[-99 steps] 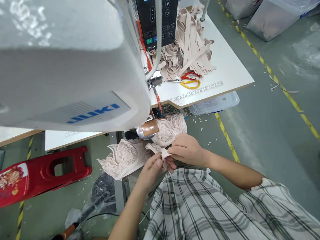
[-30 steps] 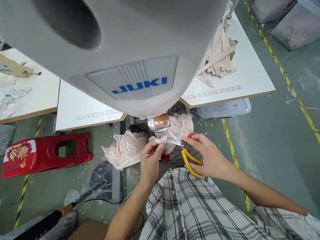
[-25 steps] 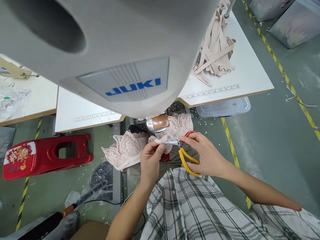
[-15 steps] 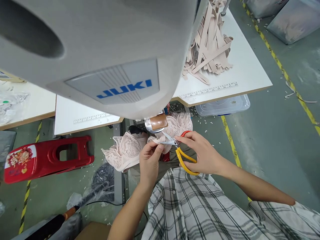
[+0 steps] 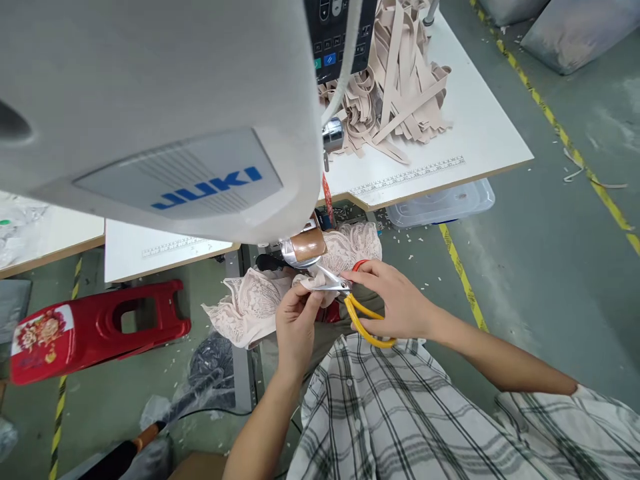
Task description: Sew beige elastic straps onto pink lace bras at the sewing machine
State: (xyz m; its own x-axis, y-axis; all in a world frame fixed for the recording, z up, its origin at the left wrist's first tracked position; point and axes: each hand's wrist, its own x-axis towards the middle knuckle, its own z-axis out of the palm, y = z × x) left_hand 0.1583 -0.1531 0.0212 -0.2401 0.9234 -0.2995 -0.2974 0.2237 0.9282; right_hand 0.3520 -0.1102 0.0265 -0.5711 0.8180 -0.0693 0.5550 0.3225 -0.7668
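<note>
A pale pink lace bra lies spread below the sewing machine head, one cup on either side of my hands. My left hand pinches a strip of its fabric between thumb and fingertips. In my right hand is a pair of scissors with yellow and red handles. Their blades are parted and reach the fabric at my left fingertips. The exact spot between the blades is too small to make out.
Pale elastic straps are heaped on the white table beside a control panel. A clear plastic lid or bin sits under the table's edge. On the floor at left stands a red stool.
The view has shifted, so the machine head appears further left and the control panel now shows. Both hands keep their hold on the fabric and scissors, whose blades remain parted.
</note>
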